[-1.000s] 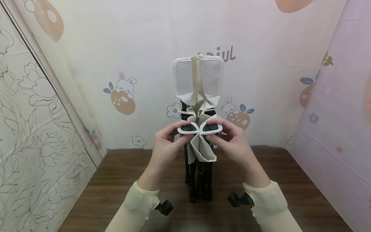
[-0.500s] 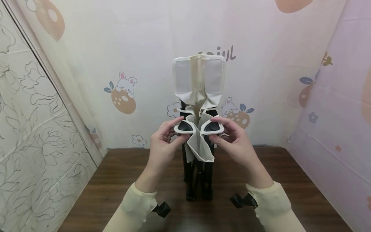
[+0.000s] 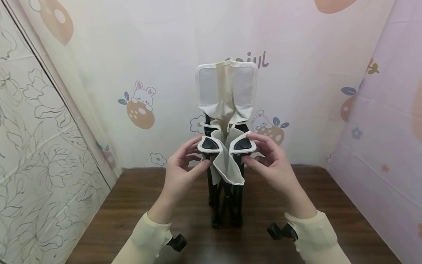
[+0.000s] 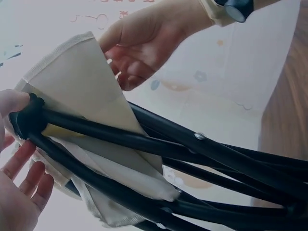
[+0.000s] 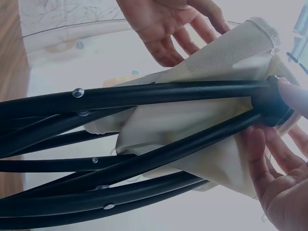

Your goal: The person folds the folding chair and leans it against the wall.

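A folded chair (image 3: 227, 165) with cream fabric and black tube legs stands upright on the table. Its two front seat corners, each with a black joint under white-edged cloth, face the person. My left hand (image 3: 181, 163) holds the left corner (image 3: 209, 144) between thumb and fingers; in the left wrist view its thumb lies on the black joint (image 4: 29, 116). The right corner (image 3: 243, 144) is pinched by my right hand (image 3: 276, 164), thumb on the joint (image 5: 272, 102) in the right wrist view. Between the corners the seat cloth sags in a fold.
The dark wooden table (image 3: 148, 220) lies beneath the chair. Behind it hangs a printed curtain (image 3: 296, 73), with more patterned cloth at both sides. The chair's backrest (image 3: 225, 86) rises in front of the curtain. Black straps with devices are on both wrists.
The two front corners have come slightly apart, and both hands have moved outward with them. The thumbs have slid a little lower and outward on the corners.
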